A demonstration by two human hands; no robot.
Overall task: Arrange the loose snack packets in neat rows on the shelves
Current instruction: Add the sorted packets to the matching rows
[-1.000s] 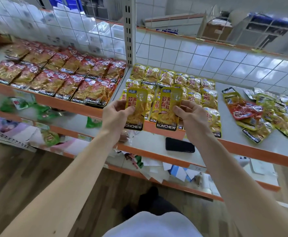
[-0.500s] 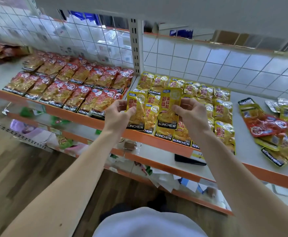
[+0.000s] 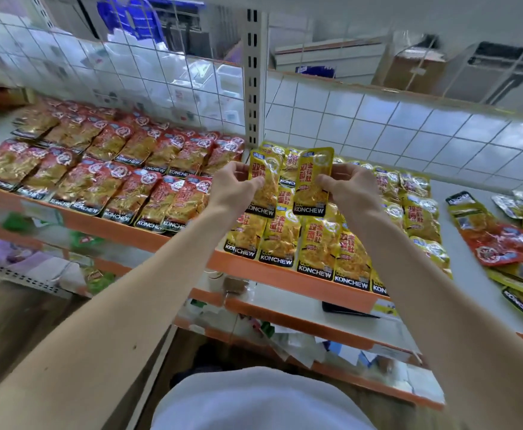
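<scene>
Below the hands (image 3: 232, 185) (image 3: 347, 185)' yellow packets (image 3: 269, 197) (image 3: 314, 169) lie neat rows (image 3: 316, 248), loose pile (image 3: 508, 243) rightward.

Loose packets (image 3: 502, 243) cut off at right edge, lower-shelf items (image 3: 80, 240) blurred, dark flat object (image 3: 344, 309) partly hidden.

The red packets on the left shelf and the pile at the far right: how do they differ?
The red packets lie in neat overlapping rows; the pile is jumbled, at mixed angles. The red packets are one colour; the pile mixes red and yellow. Both carry KONCHEW labels.
</scene>
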